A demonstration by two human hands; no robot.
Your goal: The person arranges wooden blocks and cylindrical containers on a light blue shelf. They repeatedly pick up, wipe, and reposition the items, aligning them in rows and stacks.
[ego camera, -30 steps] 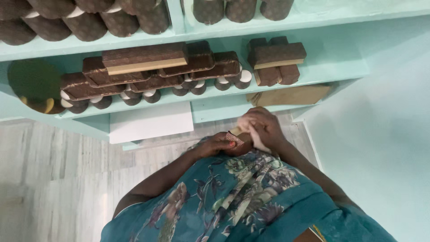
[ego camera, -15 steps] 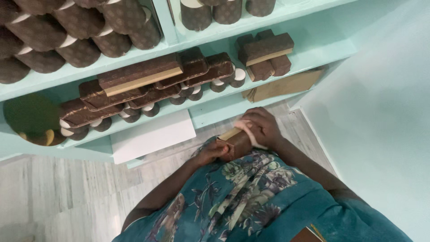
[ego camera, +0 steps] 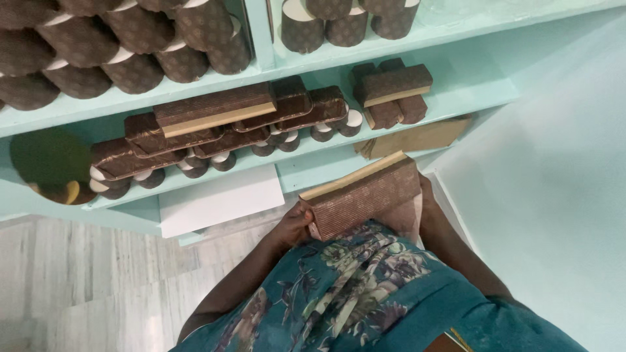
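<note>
Raised from waist level since half a second before, the brown ribbed stack (ego camera: 365, 199) was held at centre frame, gripped at nine o'clock by the left hand (ego camera: 293, 225) and at three o'clock by the mostly hidden right hand (ego camera: 427, 195), just below the shelf (ego camera: 313, 169).

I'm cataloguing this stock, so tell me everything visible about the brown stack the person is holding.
The brown stack is a rectangular block of ribbed, corrugated paper-like liners, dark brown with a tan top edge. It is tilted, held in front of the teal shelves, pressed against the person's patterned garment. The left hand grips its left end; the right hand is mostly hidden behind it.
</note>
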